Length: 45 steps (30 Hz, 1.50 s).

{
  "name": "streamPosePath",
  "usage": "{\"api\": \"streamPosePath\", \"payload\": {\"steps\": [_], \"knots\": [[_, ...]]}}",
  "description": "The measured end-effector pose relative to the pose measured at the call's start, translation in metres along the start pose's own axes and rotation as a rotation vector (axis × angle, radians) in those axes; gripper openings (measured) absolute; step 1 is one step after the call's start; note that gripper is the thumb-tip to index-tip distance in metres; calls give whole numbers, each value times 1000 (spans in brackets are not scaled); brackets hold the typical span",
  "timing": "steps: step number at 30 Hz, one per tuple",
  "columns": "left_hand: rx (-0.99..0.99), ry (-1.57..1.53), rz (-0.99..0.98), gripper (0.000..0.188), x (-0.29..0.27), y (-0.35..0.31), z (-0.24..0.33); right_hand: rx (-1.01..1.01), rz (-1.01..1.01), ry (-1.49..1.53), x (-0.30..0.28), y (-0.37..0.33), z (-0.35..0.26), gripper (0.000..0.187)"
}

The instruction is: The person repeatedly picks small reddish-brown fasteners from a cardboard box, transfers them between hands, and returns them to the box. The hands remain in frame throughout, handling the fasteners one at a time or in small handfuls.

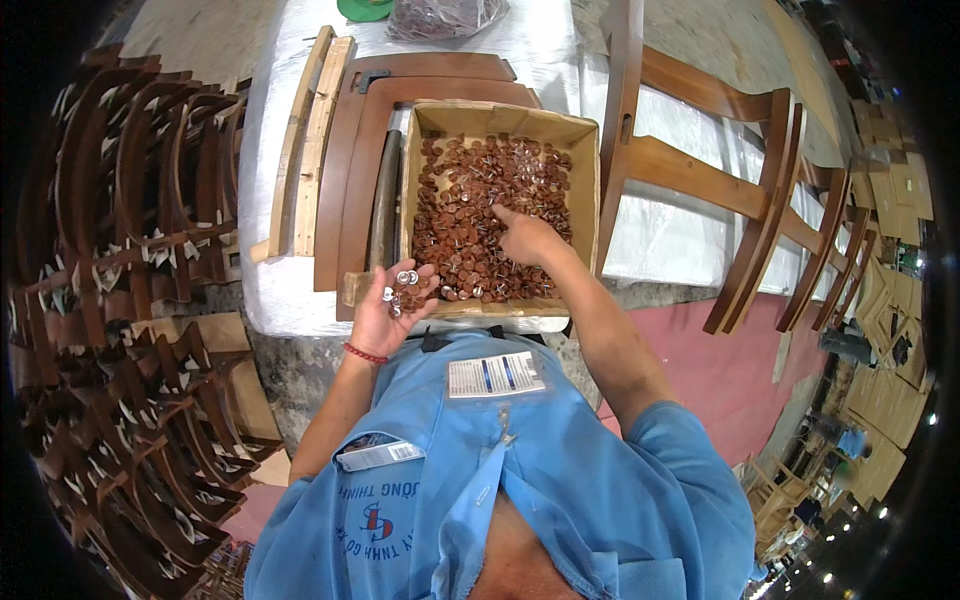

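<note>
A cardboard box (588, 215) in front of me holds a heap of small brown round furniture glides with thin metal nails (480, 240). My left hand (385, 312) is palm up and cupped beside the box's near left corner. Several glides (408, 290) lie in it, some with their shiny metal undersides showing. Inside the box, my right hand (527, 240) reaches down to the heap. Its index finger points to the glides and touches them, while the other fingers are curled. Whether it pinches a glide is hidden.
The box stands on a plastic-wrapped table (275, 300). Left of it lie brown wooden frame parts (345, 190), a dark bar (385, 200) and pale wood strips (312, 150). Brown chair frames (700, 170) lean at right; stacked curved parts (150, 170) fill the left. A plastic bag (445, 18) sits behind.
</note>
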State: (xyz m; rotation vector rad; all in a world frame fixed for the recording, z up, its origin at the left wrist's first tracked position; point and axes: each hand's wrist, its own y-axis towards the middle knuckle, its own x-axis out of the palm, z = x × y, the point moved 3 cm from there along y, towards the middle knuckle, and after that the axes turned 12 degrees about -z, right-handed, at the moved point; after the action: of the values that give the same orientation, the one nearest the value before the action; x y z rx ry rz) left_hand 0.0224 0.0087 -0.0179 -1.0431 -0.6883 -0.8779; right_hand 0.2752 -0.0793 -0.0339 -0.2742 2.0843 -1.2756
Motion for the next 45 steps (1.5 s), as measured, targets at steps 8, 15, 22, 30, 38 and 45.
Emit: {"api": "streamPosePath", "payload": {"steps": [8, 15, 22, 30, 38, 45], "knots": [[-7, -10, 23, 50, 1, -2, -2, 99, 184, 311, -7, -15, 39, 74], [-15, -10, 26, 50, 0, 0, 0, 174, 130, 550, 4, -29, 50, 77], [-18, 40, 14, 51, 0, 0, 0, 214, 213, 448, 1, -14, 43, 81], [0, 54, 0, 51, 1, 1, 0, 34, 170, 417, -9, -5, 10, 75], [-3, 47, 30, 51, 1, 0, 0, 31, 216, 344, -5, -22, 8, 71], [-12, 50, 26, 50, 3, 0, 1, 76, 176, 524, -26, 0, 35, 69]]}}
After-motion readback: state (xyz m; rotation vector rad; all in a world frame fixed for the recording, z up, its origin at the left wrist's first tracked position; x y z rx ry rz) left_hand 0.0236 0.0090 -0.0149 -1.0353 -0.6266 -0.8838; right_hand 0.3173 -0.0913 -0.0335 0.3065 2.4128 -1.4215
